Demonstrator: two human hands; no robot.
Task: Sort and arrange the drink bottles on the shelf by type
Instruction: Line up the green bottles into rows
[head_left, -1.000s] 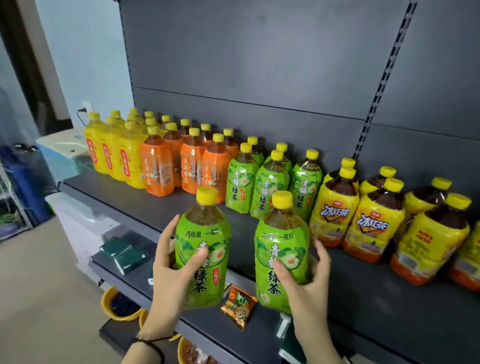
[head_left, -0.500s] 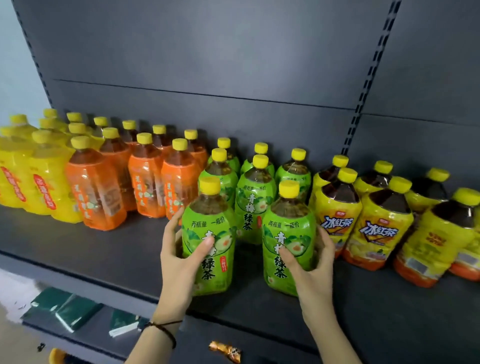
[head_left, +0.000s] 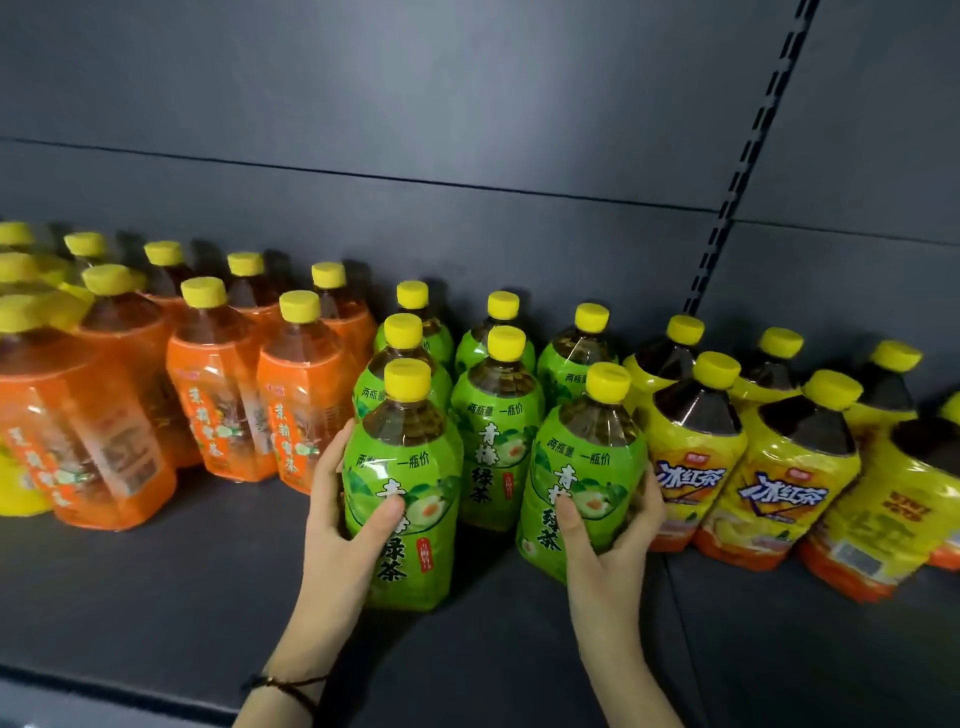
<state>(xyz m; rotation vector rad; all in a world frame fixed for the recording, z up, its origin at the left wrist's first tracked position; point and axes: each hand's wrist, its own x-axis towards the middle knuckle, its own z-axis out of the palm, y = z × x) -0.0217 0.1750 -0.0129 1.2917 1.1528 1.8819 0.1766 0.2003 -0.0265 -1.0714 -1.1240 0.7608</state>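
Two green-labelled tea bottles with yellow caps stand on the dark shelf (head_left: 156, 597) in front of the other green bottles (head_left: 496, 441). My left hand (head_left: 343, 525) wraps the left green bottle (head_left: 410, 467), thumb across its label. My right hand (head_left: 602, 535) grips the right green bottle (head_left: 587, 452), which leans slightly left and touches a yellow iced-tea bottle (head_left: 693, 447). Orange-labelled bottles (head_left: 306, 405) stand to the left, yellow iced-tea bottles to the right, each in their own group.
Bright yellow bottles (head_left: 21, 322) sit at the far left edge. A slotted upright rail (head_left: 748, 150) runs up the dark back panel. Bare shelf surface lies in front of the orange bottles and along the front edge (head_left: 130, 696).
Both hands have carried the two green bottles forward onto the shelf, up against the green group. The view has moved closer and rightward; the lower shelf has dropped out of sight.
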